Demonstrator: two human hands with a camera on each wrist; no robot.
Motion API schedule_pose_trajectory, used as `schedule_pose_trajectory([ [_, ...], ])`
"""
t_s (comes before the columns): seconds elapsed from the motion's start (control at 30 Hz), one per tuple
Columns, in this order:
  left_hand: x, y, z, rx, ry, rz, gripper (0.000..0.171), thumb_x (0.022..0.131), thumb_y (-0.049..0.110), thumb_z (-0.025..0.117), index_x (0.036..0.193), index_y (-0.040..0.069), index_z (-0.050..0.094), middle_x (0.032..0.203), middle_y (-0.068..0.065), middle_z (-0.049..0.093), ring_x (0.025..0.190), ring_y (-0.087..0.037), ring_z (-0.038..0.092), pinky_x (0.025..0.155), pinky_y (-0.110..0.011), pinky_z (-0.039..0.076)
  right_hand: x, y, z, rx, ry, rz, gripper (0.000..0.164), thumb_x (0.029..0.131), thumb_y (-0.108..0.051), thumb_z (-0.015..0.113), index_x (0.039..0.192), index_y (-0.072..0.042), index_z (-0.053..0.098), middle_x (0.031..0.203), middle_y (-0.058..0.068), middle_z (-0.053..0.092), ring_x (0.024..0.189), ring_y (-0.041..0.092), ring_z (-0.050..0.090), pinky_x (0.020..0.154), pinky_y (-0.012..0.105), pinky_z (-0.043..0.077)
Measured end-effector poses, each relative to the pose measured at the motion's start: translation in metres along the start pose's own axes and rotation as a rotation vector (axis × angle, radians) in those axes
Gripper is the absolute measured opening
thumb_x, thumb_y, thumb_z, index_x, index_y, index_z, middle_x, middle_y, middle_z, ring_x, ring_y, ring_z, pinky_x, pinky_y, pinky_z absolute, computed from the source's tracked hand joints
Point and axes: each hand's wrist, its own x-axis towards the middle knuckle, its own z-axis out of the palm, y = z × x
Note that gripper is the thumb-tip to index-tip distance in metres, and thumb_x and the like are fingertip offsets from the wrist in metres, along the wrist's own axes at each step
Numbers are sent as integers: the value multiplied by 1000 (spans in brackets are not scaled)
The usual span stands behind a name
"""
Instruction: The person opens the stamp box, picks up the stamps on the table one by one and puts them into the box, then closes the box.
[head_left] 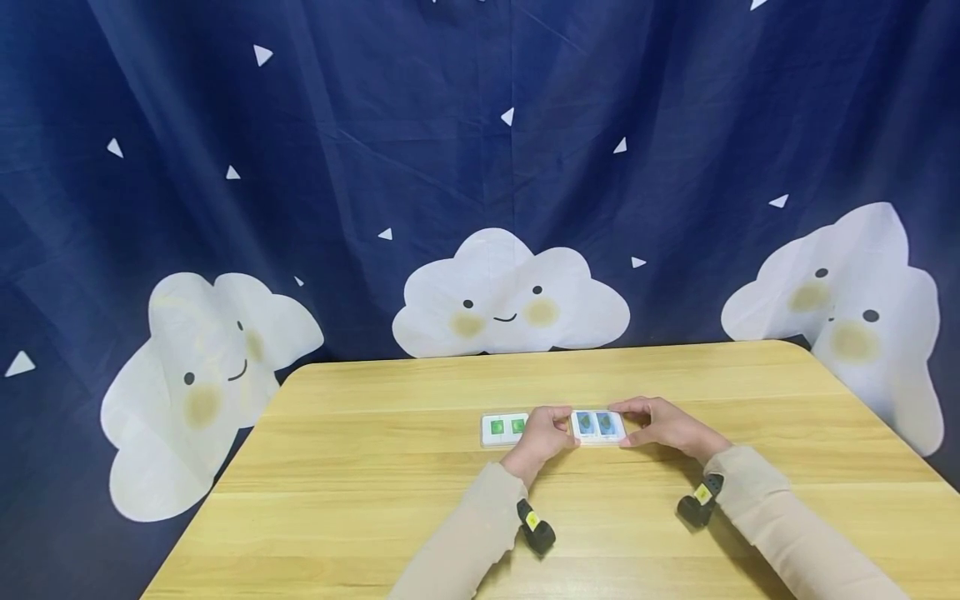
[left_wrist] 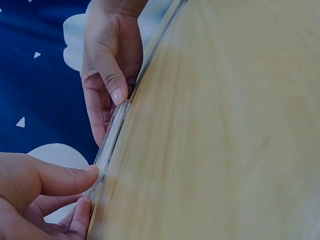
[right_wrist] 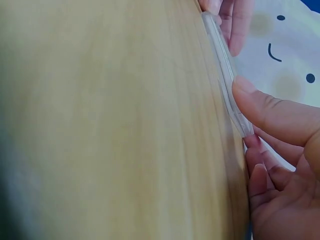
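A flat, clear-edged case with two blue pictures (head_left: 597, 425) lies between my hands, low over the table. My left hand (head_left: 543, 433) pinches its left end, thumb at the near edge and fingertips at the far edge. The other end is gripped the same way by my right hand (head_left: 663, 425). Edge-on in the left wrist view, the thin transparent case (left_wrist: 111, 137) runs from one thumb to the other. The right wrist view shows the right thumb (right_wrist: 270, 107) along its side. Just left of my left hand sits a similar case with two green pictures (head_left: 498, 427), partly hidden by that hand.
The light wooden table (head_left: 337, 483) has rounded far corners. Behind it hangs a dark blue curtain (head_left: 420, 150) printed with smiling white clouds and small white triangles. A black band with a small device (head_left: 536, 529) is on my left wrist, another (head_left: 701, 500) on my right.
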Motion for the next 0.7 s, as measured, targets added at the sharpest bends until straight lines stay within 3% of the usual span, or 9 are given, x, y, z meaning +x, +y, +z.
schedule_pose_trajectory([
  [0.2,0,1,0,-8,6,-15,59,63,-20,70,119,-5,61,88,-5,53,76,-11,42,61,-16,43,2,1,0,9,-1,-2,63,72,-7,79,127,9,52,123,25,55,106,28,52,89,36,41],
  [0.4,3,3,2,-16,-3,-44,61,63,-19,70,120,-3,60,88,-6,52,77,-12,44,62,-18,46,0,2,-2,17,-3,-9,64,73,-8,78,129,9,50,130,28,50,117,39,48,97,45,37],
  [0.7,1,7,-2,-10,-37,-75,56,68,-13,71,121,-1,60,111,-10,59,100,-20,55,84,-29,50,0,4,-4,52,-2,21,63,76,-9,77,129,10,49,122,24,55,107,29,50,87,32,40],
])
